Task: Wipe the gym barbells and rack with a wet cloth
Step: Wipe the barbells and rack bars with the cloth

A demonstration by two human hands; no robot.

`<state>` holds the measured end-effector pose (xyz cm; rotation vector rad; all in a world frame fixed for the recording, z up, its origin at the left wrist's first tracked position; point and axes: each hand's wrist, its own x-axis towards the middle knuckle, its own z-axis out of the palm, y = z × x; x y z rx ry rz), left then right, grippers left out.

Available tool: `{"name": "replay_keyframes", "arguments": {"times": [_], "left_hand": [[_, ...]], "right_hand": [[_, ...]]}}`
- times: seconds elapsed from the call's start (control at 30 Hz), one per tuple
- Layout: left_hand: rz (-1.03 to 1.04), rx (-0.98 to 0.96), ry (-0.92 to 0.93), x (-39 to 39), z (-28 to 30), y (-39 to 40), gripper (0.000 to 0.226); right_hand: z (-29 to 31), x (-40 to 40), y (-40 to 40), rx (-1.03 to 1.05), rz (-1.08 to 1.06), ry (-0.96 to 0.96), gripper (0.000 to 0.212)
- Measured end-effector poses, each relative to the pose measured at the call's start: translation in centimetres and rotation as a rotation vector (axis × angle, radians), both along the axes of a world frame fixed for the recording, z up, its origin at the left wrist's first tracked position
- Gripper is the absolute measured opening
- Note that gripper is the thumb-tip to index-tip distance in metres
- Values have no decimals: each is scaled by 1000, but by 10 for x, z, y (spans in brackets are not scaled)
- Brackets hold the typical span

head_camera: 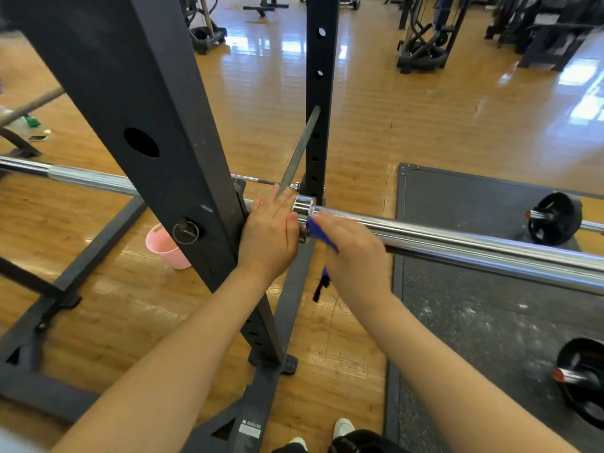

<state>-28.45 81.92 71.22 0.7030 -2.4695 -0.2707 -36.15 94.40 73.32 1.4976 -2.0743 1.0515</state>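
So the barbell point(457, 246) sleeve runs off rightward; right hand point(356, 253), gripping the blue cloth point(318, 232), sits nearest, left hand point(266, 230) flat and relaxed at the collar point(303, 212).

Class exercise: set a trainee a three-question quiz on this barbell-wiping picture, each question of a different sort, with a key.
1. True or false: the right hand holds a blue cloth against the chrome barbell.
2. What colour is the bucket on the floor? A green, B pink, C black.
3. Fill in: the left hand lies with straight fingers beside the barbell's ____.

Key: 1 true; 2 B; 3 collar.
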Motion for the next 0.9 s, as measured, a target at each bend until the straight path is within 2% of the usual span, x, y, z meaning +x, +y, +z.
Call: {"name": "replay_keyframes", "arguments": {"times": [0.1,0.23,0.27,0.33,0.4,0.47,0.53,0.63,0.7,0.8,0.9], "left_hand": [[42,6,-37,6,-3,5,56],[139,8,-165,20,-12,20,66],[156,13,-203,22,-14,22,73],[174,16,-235,23,-14,23,78],[174,21,-218,23,-11,23,76],[161,28,-205,25,-9,22,72],[149,44,-206,26,-8,22,71],[139,61,-189,25,-5,20,75],[134,67,-214,25,-3,21,77],[142,97,-212,26,0,23,75],[157,86,-217,26,0,23,74]], "right_hand": [[26,-19,-20,-29,30,-83,39],[33,-29,-52,300,159,-170,33],[30,-25,-52,317,165,-144,32],[19,-19,-42,225,203,-25,38],[3,-14,-27,147,272,94,44],[-8,-8,-15,169,327,135,45],[-8,-7,-11,152,330,43,45],[17,-16,-23,36,181,-249,39],[37,-27,-38,39,128,-341,36],[36,-27,-53,277,163,-293,35],[22,-18,-45,256,186,-181,36]]}}
